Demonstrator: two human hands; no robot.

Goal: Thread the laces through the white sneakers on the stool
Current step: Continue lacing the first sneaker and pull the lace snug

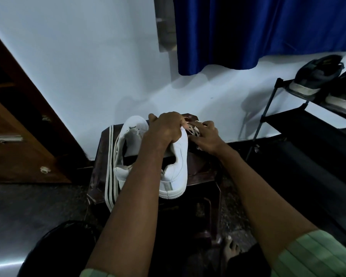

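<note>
At frame centre, the left hand (165,127) grips the right sneaker (175,166) on the stool (200,172); the right hand (207,136), fingers loosely spread, rests on the lace bundle (194,127). Step: lace pickup. Next, judged: isolate one lace end.

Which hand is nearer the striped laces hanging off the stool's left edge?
Left. The left hand grips the right sneaker, nearer the striped laces. The right hand is farther right.

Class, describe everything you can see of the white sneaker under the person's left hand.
The white sneaker looks like smooth leather with a thick white sole and a grey heel panel. It lies on the dark stool, heel towards the camera, beside its twin. The left hand grips its front, hiding the eyelets; the right hand rests next to it on loose lace.
</note>
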